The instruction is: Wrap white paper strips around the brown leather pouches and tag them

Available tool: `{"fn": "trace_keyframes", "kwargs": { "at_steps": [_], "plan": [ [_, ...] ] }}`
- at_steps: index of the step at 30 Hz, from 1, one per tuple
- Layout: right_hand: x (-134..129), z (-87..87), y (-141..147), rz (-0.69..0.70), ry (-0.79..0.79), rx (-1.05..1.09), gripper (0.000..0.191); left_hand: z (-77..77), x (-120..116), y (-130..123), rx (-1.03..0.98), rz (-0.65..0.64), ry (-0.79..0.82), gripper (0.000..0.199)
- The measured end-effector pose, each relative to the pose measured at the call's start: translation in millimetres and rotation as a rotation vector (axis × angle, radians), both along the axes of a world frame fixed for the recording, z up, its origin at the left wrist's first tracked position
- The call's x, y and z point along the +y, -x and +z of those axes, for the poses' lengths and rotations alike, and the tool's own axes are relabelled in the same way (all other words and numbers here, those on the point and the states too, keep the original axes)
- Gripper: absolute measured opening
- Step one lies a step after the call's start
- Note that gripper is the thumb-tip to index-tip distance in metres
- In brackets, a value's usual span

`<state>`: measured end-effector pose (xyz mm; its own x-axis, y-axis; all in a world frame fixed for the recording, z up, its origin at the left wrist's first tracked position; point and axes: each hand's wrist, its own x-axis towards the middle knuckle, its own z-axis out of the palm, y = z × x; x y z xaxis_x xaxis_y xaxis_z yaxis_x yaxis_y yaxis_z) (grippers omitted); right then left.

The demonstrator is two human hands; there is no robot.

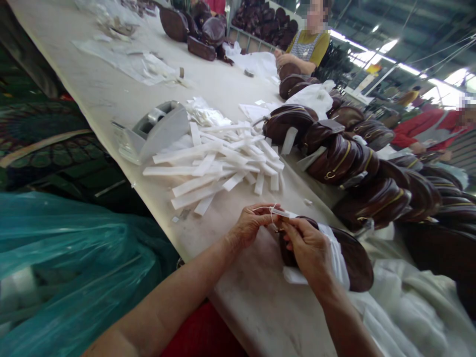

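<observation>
A dark brown leather bag (359,263) lies on its side at the table's front, with a white wrapping band (334,243) around its middle. My left hand (253,223) pinches a thin white string (274,213), which loops at the near end of a small white strip (280,212). My right hand (310,243) reaches over the bag and grips that strip close to the bag's end; its fingers hide part of it. A small metal fitting (278,230) shows below the fingertips. Both hands are closed and almost touch.
Loose white strips (223,163) lie heaped beyond my hands, beside a grey tape dispenser (159,124). Rows of brown bags (345,158) line the right. Teal plastic (74,258) hangs at the left. Two co-workers (307,49) stand across the table (230,84).
</observation>
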<state>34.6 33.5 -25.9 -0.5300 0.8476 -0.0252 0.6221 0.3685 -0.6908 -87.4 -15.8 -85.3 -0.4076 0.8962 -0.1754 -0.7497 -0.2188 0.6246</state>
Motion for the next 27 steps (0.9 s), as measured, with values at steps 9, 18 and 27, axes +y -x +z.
{"fn": "trace_keyframes", "kwargs": {
  "at_steps": [9,18,27],
  "plan": [
    [0.9,7.9,28.9,0.148,-0.263,-0.476,0.02,2.8,0.0,6.8,0.26,0.124,0.105,0.039],
    [35.2,9.7,-38.6,0.037,-0.49,-0.113,0.023,10.3,-40.5,22.7,1.089,0.47,0.477,0.011],
    [113.0,6.6,-81.5,0.168,-0.226,-0.452,0.037,34.1,-90.6,38.3,0.813,0.557,0.756,0.038]
  ]
}}
